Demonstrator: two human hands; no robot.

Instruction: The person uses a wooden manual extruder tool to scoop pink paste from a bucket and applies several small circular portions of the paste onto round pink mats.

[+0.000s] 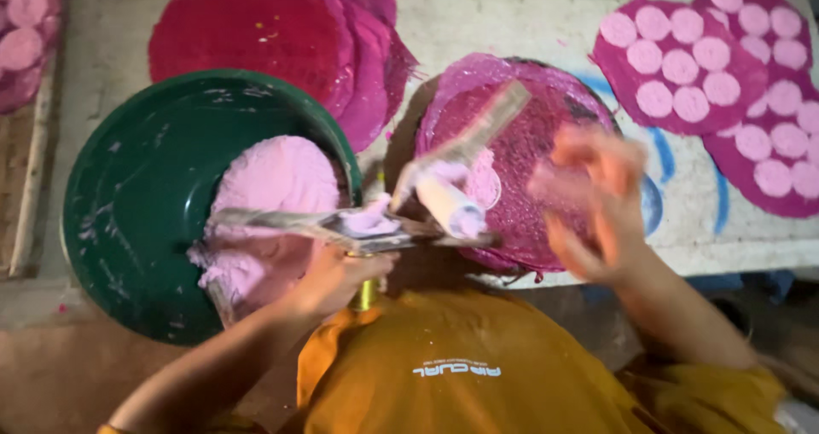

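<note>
place: craft workshop | signs: green basin [128, 195] of pink paste, stained discs [247, 33]

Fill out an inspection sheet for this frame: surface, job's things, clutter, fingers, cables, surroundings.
Surface: pale stained work table, pink smears.
Job's things: metal hand press with white cylinder, caked in pink paste; round dark-pink woven mat under it; green round basin holding pink dough.
Clutter: stacked red round mats; two mats with rows of pale pink discs.
Fingers: left hand grips the press handle; right hand blurred, over the mat, fingers spread.
Cables: nothing seen.
Surroundings: orange shirt; brown floor.
</note>
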